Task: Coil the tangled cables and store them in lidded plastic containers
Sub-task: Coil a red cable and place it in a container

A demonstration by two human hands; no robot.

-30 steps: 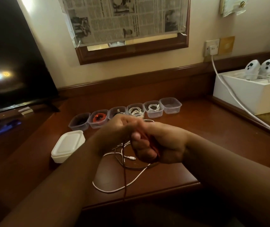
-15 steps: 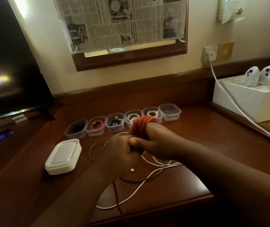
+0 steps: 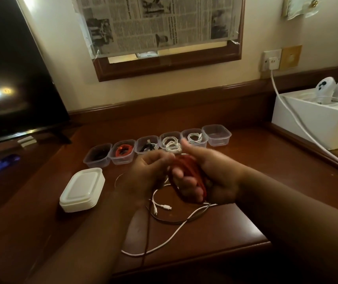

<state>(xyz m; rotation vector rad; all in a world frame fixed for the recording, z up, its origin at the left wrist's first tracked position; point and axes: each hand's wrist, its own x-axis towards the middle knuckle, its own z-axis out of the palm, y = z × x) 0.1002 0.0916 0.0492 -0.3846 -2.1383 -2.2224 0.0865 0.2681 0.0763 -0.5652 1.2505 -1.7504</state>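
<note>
A red cable [image 3: 192, 173] is wound in loops around the fingers of my right hand [image 3: 207, 181], which holds the coil with the thumb up. My left hand [image 3: 147, 173] pinches the red strand just left of the coil; the loose end hangs down past the desk edge [image 3: 146, 238]. A white cable [image 3: 176, 234] and a dark cable [image 3: 172, 221] lie tangled on the wooden desk under my hands. Behind them runs a row of several clear containers [image 3: 217, 135], most holding coiled cables; the rightmost is empty. A stack of white lids [image 3: 83, 189] sits at the left.
A black TV screen [image 3: 10, 78] stands at the left. A white box [image 3: 315, 121] with two white controllers sits at the right, and a thick white power cord [image 3: 299, 128] runs from the wall socket across it. A newspaper-covered frame hangs on the wall.
My right hand has turned palm toward me with the red coil around its fingers. My left hand has risen level with it, bringing the red strand up to the coil.
</note>
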